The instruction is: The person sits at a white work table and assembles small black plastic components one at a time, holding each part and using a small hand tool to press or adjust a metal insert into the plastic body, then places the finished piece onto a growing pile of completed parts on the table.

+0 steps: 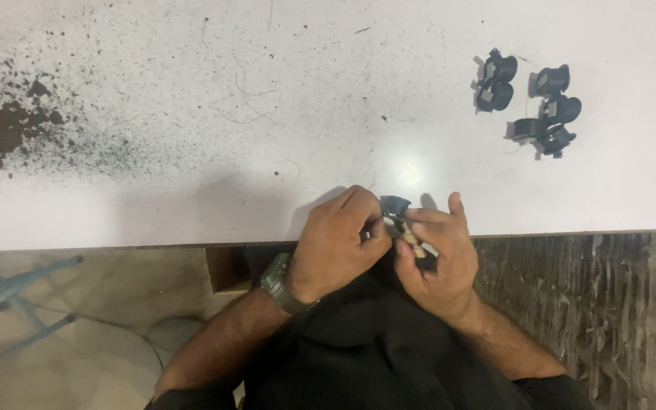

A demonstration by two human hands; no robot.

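Your left hand point(339, 247) and right hand point(438, 258) meet at the near edge of the white surface point(191, 190). Both sets of fingers pinch one small black part point(395, 205) between them. Five similar parts point(529, 102) lie well apart, far right.

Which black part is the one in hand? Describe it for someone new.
Start at the white table, near its front edge. Both hands meet there, left hand and right hand, pinching one small black part. Unlike the black parts cluster far right, it's held.
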